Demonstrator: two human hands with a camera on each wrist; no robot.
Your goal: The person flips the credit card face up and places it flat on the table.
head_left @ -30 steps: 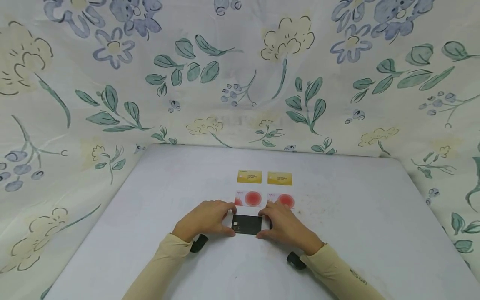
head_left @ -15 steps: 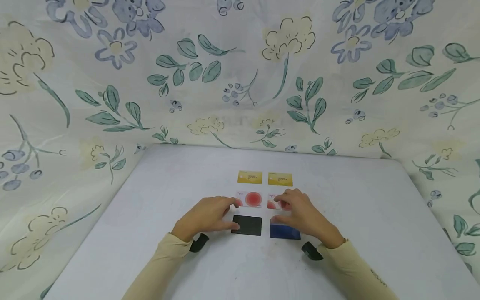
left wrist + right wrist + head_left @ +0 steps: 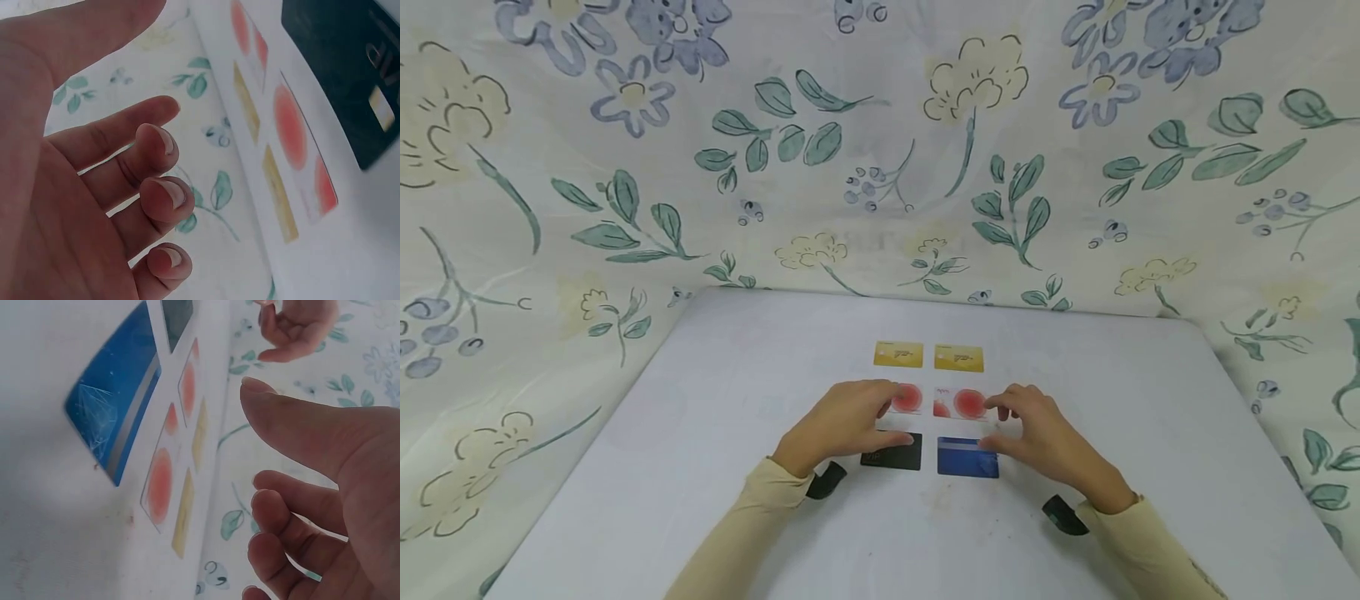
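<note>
Above the black card (image 3: 895, 457) is my left hand (image 3: 842, 425), holding nothing; its thumb overlaps the card's upper edge in the head view. My right hand (image 3: 1045, 433) holds nothing either, and its thumb overlaps the right end of the blue card (image 3: 962, 463), which has a grey stripe. In both wrist views the fingers are loosely bent, with thumbs apart from them. Behind lie two white cards with red circles: the left one (image 3: 910, 398) partly hidden by my left fingers, the right one (image 3: 958, 403) near my right fingertips.
Two yellow cards (image 3: 898, 354) lie side by side in the back row. All the cards lie flat on a white table (image 3: 737, 350). A floral cloth (image 3: 880, 208) hangs behind the table. Dark wrist devices (image 3: 1065, 515) show below both sleeves.
Both hands were at the black card's ends. My right hand has moved right, uncovering the blue card and the right red-circle card. My left hand has shifted right over the black card.
</note>
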